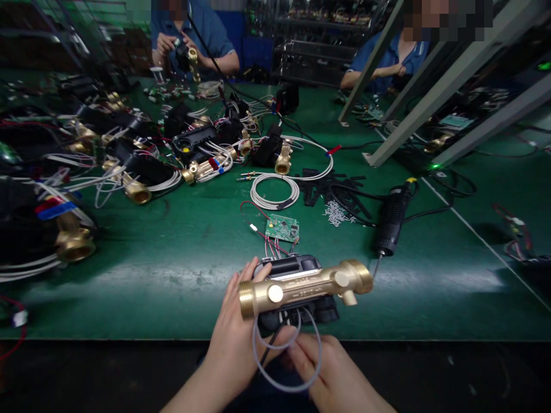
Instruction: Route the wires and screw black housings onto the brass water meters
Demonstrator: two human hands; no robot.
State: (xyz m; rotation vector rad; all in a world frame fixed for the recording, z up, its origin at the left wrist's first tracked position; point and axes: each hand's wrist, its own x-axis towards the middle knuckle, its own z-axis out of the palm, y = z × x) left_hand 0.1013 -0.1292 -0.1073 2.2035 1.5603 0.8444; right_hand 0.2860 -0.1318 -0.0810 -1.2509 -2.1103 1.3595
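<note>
I see 1 brass meter body (301, 288) in my hands, held lying across at the near edge of the green bench (181, 281). It is a gold tube with a threaded end on the left, a round plug on its side, a thicker end with a small side outlet on the right, and 1 black housing (293, 267) fixed behind and under it. My left hand (235, 338) is clenched around the threaded end of the brass meter body. My right hand (333, 370) is below it, with the fingers pinching 1 grey wire loop (297, 388) that hangs from the housing; a thin black wire runs beside it.

Just behind the housing lies 1 green circuit board (283, 228), joined to it by thin red wires. To the right of it 1 black electric screwdriver (392, 218) lies on the bench, and near it 1 small heap of screws (338, 213). 1 coil of white cable (275, 192) lies further back. I count about 8 more brass meter units on the left side, tangled in wires; the exact number I cannot tell.

2 other persons in blue sit at the far side; one of them (193, 40) holds a brass part.
</note>
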